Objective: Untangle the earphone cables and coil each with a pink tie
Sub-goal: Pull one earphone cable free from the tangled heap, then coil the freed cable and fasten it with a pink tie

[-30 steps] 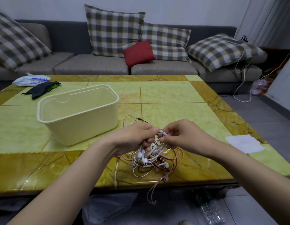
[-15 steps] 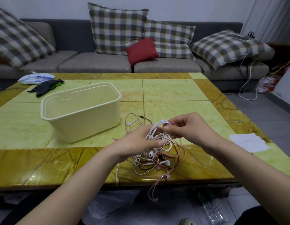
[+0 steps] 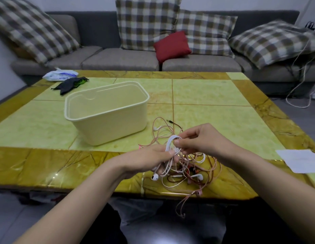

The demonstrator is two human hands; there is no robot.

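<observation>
While the earphone tangle (image 3: 185, 170) is sitting at the table's (image 3: 214, 120) 6 o'clock edge, left hand (image 3: 146, 161) is gripping the white cable bundle (image 3: 171, 143) from below, right hand (image 3: 202, 140) is pinching its top loop. Cables are looking light, limp, snag-prone; I'm judging it safer gripping near plugs or earbuds, easing loops out, not yanking.

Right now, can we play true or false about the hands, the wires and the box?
1. The left hand and the right hand both hold the white cable. True.
2. Earphones lie inside the cream tub. False: the cream tub looks empty.
3. A pink cable hangs over the table's near edge. True.
4. The red cushion lies on the table. False: the red cushion sits on the sofa.
</observation>
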